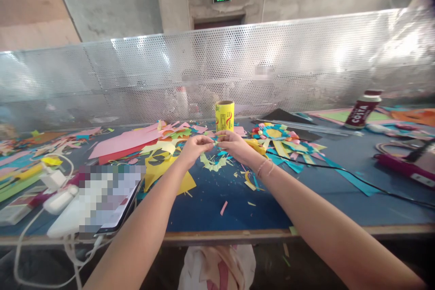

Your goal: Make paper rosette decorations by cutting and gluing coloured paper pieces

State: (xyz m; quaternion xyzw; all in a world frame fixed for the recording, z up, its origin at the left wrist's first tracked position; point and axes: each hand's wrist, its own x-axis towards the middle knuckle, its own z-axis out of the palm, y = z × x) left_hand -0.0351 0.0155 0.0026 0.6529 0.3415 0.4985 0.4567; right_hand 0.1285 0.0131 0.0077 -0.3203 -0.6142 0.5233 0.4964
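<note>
Fingertips of the left hand (197,148) and right hand (235,143) nearly meet, bent as if pinching — I cannot tell whether they grip anything. Just below them, a spiky pale green paper strip (214,164) curves above the blue table (204,217). Farther out — yellow paper (158,173) left, a paper rosette (273,133) right, a yellow roll (224,115) upright behind.

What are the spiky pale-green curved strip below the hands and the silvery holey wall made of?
The spiky strip looks like matte paper: thin, with sharp points. The silvery wall seems shiny metal, gleaming around its many tiny holes.
</note>
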